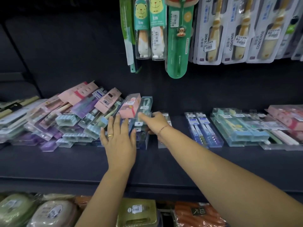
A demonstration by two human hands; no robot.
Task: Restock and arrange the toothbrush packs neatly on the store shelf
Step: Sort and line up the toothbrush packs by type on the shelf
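Observation:
A loose heap of toothbrush packs (pixel 68 118), pink, purple and pale green, lies on the left of the dark shelf (pixel 65 163). My left hand (pixel 118 138), with a gold ring, lies flat with straight fingers against the heap's right side. My right hand (pixel 153 122) grips a clear pack with a teal toothbrush (pixel 145 107), thumb on top, fingers curled behind it. A pink pack (pixel 130 105) leans just left of it.
Blue packs (pixel 203 130) and teal packs (pixel 237 128) lie in rows to the right, pink ones (pixel 288 117) at the far right. Hanging toothbrush packs (pixel 177 30) fill the wall above. Soap boxes (pixel 54 212) sit on the shelf below.

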